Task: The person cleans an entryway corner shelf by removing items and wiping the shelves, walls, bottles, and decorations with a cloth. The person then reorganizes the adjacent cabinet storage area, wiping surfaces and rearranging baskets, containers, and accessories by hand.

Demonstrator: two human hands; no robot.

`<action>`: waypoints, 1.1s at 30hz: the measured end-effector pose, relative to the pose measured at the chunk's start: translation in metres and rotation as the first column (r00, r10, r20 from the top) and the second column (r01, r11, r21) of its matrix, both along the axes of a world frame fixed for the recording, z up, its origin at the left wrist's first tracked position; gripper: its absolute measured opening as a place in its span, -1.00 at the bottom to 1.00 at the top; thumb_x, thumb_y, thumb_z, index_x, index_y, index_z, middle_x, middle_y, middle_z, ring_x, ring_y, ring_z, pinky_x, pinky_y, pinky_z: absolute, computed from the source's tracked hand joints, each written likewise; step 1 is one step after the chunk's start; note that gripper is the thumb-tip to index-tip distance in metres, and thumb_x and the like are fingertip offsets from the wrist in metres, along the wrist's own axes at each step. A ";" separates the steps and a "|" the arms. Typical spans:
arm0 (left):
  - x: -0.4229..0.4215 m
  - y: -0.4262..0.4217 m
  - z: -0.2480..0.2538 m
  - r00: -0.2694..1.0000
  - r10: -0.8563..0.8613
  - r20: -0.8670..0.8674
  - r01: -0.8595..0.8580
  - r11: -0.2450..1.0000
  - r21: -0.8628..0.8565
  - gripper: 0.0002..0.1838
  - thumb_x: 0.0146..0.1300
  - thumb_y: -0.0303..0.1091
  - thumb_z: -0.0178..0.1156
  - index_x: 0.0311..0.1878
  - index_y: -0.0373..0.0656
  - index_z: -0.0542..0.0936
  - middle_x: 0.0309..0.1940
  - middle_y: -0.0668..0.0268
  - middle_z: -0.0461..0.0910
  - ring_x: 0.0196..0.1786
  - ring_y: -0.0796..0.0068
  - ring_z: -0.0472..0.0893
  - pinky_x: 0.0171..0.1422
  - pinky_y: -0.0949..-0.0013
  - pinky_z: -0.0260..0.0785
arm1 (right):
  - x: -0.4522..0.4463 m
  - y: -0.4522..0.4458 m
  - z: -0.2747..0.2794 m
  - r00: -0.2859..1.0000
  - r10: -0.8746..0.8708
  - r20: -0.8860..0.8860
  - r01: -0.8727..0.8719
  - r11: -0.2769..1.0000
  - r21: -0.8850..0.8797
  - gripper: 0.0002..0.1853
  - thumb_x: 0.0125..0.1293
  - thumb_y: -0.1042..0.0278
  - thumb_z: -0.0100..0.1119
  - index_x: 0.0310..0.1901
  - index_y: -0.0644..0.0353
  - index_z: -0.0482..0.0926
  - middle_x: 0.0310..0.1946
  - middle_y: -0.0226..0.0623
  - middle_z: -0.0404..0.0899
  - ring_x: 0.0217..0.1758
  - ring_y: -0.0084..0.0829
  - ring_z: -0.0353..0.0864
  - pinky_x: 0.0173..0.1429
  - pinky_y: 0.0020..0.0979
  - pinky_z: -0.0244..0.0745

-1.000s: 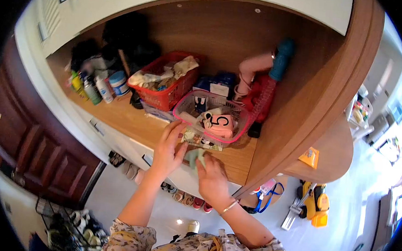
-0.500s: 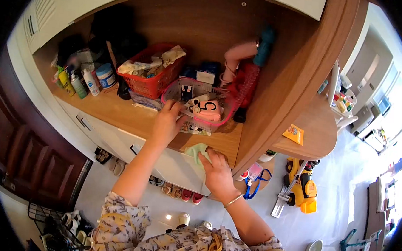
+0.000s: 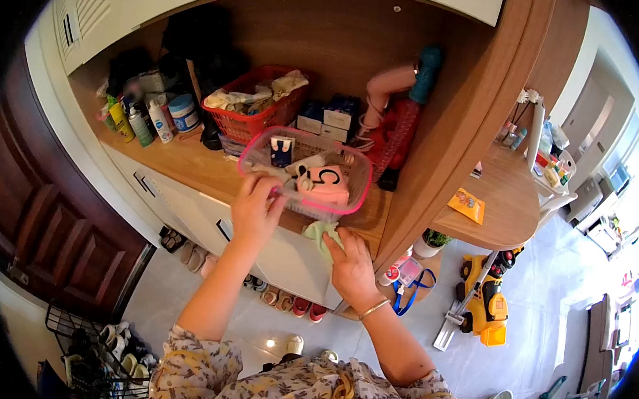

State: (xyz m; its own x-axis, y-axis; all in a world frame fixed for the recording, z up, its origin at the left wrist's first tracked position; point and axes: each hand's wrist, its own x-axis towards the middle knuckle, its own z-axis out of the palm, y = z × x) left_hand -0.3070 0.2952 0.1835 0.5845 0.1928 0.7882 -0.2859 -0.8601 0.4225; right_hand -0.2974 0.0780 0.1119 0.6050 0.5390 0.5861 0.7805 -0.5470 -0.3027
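My left hand grips the near left rim of the clear basket with a pink edge. In the basket lie a pink pouch marked with a dark figure and a small dark blue pack. My right hand has its fingers pressed round a pale green cloth at the front edge of the wooden shelf, just in front of the basket.
Behind the basket are a red basket, blue-and-white boxes and a red object with a teal-topped tube. Bottles stand at the left. The cabinet's side panel rises at the right.
The pink-edged basket has come toward the front edge with my left hand on its rim, hiding the patterned sheet seen earlier. My right hand still has the cloth. The view has shifted.
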 end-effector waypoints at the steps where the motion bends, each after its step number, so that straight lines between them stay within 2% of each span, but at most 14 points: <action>1: -0.015 0.000 0.005 0.999 0.020 0.034 -0.020 1.000 -0.011 -0.69 -0.03 -0.56 0.40 -0.18 -0.13 0.56 -0.15 0.21 0.54 -0.31 0.30 0.66 -0.21 0.33 0.54 | 0.000 0.001 0.000 1.000 -0.010 -0.006 0.010 1.000 0.010 -0.47 0.00 0.66 0.06 0.10 0.24 0.55 0.10 0.00 0.41 0.13 0.02 0.39 0.23 -0.09 0.38; 5: -0.084 0.002 0.035 0.999 -0.029 0.021 0.030 0.999 -0.034 -0.67 -0.10 -0.67 0.34 -0.21 -0.19 0.56 -0.21 0.23 0.51 -0.27 0.38 0.59 -0.18 0.37 0.49 | 0.004 -0.002 -0.009 1.000 -0.027 -0.013 0.027 0.999 -0.041 -0.57 0.04 0.56 0.09 0.03 0.21 0.59 0.11 -0.08 0.41 0.10 -0.06 0.42 0.14 -0.09 0.43; 7: -0.106 0.003 0.046 0.999 -0.043 0.026 0.043 0.999 0.001 -0.66 -0.12 -0.68 0.33 -0.22 -0.19 0.56 -0.22 0.23 0.50 -0.28 0.40 0.57 -0.18 0.39 0.48 | 0.001 -0.001 -0.011 1.000 -0.016 -0.017 0.017 0.999 0.031 -0.62 0.03 0.55 0.10 -0.05 0.22 0.61 0.10 -0.09 0.41 0.08 -0.06 0.42 0.10 -0.09 0.44; 8: -0.114 0.005 0.046 0.999 -0.032 0.034 0.031 0.999 0.036 -0.65 -0.15 -0.68 0.33 -0.22 -0.18 0.56 -0.23 0.23 0.50 -0.29 0.41 0.56 -0.19 0.40 0.46 | 0.001 -0.001 -0.010 0.998 -0.041 -0.054 0.039 0.999 -0.035 -0.66 0.05 0.54 0.10 -0.07 0.22 0.61 0.13 -0.11 0.41 0.10 -0.06 0.42 0.12 -0.10 0.43; 13: -0.154 0.017 0.032 1.000 0.012 -0.010 -0.011 0.995 0.104 -0.66 -0.15 -0.66 0.36 -0.24 -0.19 0.55 -0.23 0.23 0.49 -0.30 0.41 0.54 -0.20 0.43 0.45 | -0.007 0.000 -0.002 0.997 -0.028 -0.072 0.029 1.000 0.005 -0.65 0.09 0.54 0.11 -0.03 0.21 0.62 0.20 -0.10 0.40 0.16 -0.04 0.40 0.17 -0.09 0.40; 17: -0.177 0.022 0.021 0.992 0.110 -0.061 -0.112 0.993 -0.027 -0.66 -0.14 -0.65 0.37 -0.24 -0.22 0.53 -0.23 0.23 0.49 -0.29 0.42 0.53 -0.20 0.41 0.47 | -0.004 -0.006 0.008 0.999 0.037 -0.035 -0.036 0.999 0.025 -0.56 0.08 0.57 0.14 0.06 0.18 0.60 0.18 -0.03 0.42 0.17 0.01 0.44 0.18 -0.09 0.42; 20: -0.185 0.046 0.009 0.970 0.234 -0.064 -0.237 0.971 -0.041 -0.70 -0.08 -0.67 0.33 -0.24 -0.24 0.51 -0.20 0.23 0.48 -0.29 0.43 0.53 -0.19 0.42 0.46 | 0.012 -0.006 0.018 0.935 0.024 -0.354 0.081 0.957 0.277 -0.46 0.03 0.74 0.10 0.11 0.12 0.56 0.16 0.10 0.37 0.22 0.13 0.41 0.32 -0.16 0.37; 25: -0.170 0.112 0.001 0.923 0.383 0.017 -0.380 0.919 -0.106 -0.71 -0.02 -0.66 0.36 -0.22 -0.25 0.52 -0.23 0.22 0.49 -0.29 0.42 0.56 -0.22 0.43 0.47 | 0.021 0.006 0.019 0.985 -0.054 -0.162 0.099 0.953 0.287 -0.64 0.15 0.59 0.11 0.02 0.28 0.57 0.11 0.14 0.39 0.15 0.14 0.42 0.21 -0.11 0.39; 26: -0.164 0.129 -0.001 0.915 0.401 0.045 -0.391 0.910 -0.140 -0.71 0.00 -0.65 0.36 -0.20 -0.25 0.52 -0.23 0.23 0.49 -0.28 0.42 0.56 -0.21 0.43 0.48 | 0.019 0.012 0.019 0.986 -0.051 -0.161 0.105 0.932 0.346 -0.77 0.23 0.47 0.17 -0.09 0.32 0.60 0.05 0.15 0.42 0.10 0.12 0.45 0.18 -0.13 0.40; 27: -0.156 0.146 -0.003 0.917 0.397 0.046 -0.388 0.912 -0.134 -0.71 0.00 -0.65 0.36 -0.20 -0.25 0.52 -0.23 0.23 0.49 -0.28 0.42 0.56 -0.21 0.43 0.48 | 0.019 0.016 0.020 0.985 -0.054 -0.163 0.109 0.930 0.351 -0.77 0.23 0.47 0.17 -0.09 0.32 0.60 0.05 0.15 0.42 0.10 0.12 0.45 0.18 -0.13 0.40; 29: -0.137 0.181 -0.008 0.899 0.430 0.080 -0.416 0.898 -0.142 -0.72 0.03 -0.66 0.33 -0.19 -0.25 0.53 -0.22 0.24 0.50 -0.27 0.42 0.58 -0.19 0.44 0.49 | 0.024 0.017 0.020 0.958 -0.089 -0.274 0.193 0.904 0.381 -0.78 0.27 0.34 0.23 -0.19 0.34 0.60 -0.05 0.11 0.49 0.04 0.08 0.50 0.14 -0.13 0.42; 30: -0.127 0.195 -0.007 0.889 0.449 0.086 -0.443 0.892 -0.086 -0.73 0.04 -0.67 0.33 -0.18 -0.25 0.53 -0.22 0.24 0.50 -0.26 0.42 0.58 -0.18 0.44 0.49 | 0.030 0.016 0.026 0.906 -0.064 -0.419 0.238 0.894 0.379 -0.76 0.26 0.26 0.26 -0.29 0.32 0.62 -0.13 0.08 0.54 0.00 0.03 0.54 0.07 -0.10 0.44; 31: -0.115 0.219 -0.014 0.894 0.442 0.069 -0.434 0.895 -0.109 -0.71 0.04 -0.68 0.32 -0.16 -0.24 0.54 -0.19 0.24 0.50 -0.24 0.41 0.59 -0.15 0.44 0.50 | 0.035 0.015 0.026 0.904 -0.093 -0.417 0.267 0.885 0.381 -0.76 0.26 0.26 0.26 -0.29 0.32 0.62 -0.13 0.08 0.54 0.00 0.03 0.54 0.07 -0.10 0.44; 33: -0.089 0.261 -0.024 0.927 0.364 0.089 -0.345 0.922 -0.174 -0.70 0.05 -0.68 0.33 -0.14 -0.23 0.55 -0.15 0.25 0.49 -0.21 0.41 0.60 -0.12 0.44 0.51 | 0.047 0.022 0.028 0.870 -0.227 -0.438 0.308 0.944 0.122 -0.75 0.28 0.24 0.23 -0.14 0.24 0.61 -0.18 0.01 0.57 0.03 0.00 0.55 0.05 -0.08 0.46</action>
